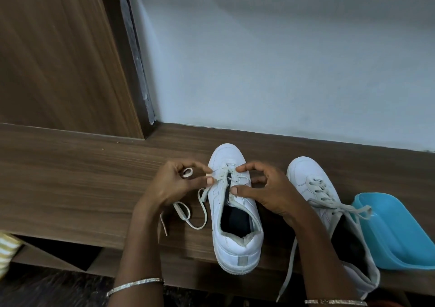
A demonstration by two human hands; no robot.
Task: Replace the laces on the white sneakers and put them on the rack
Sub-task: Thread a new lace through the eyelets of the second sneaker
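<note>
Two white sneakers stand toe-away on a wooden shelf top. The left sneaker is only partly laced near the toe. My left hand pinches its off-white lace beside the eyelets, and the loose lace loops over the wood to the left. My right hand is curled over the sneaker's right side, fingertips at the eyelets and thumb on the tongue edge. The right sneaker is fully laced, with loose lace ends hanging over the front edge.
A light blue plastic tub sits at the right edge, touching the right sneaker. A pale wall rises behind the shelf and a wooden panel stands at the left. An open compartment shows below the front edge.
</note>
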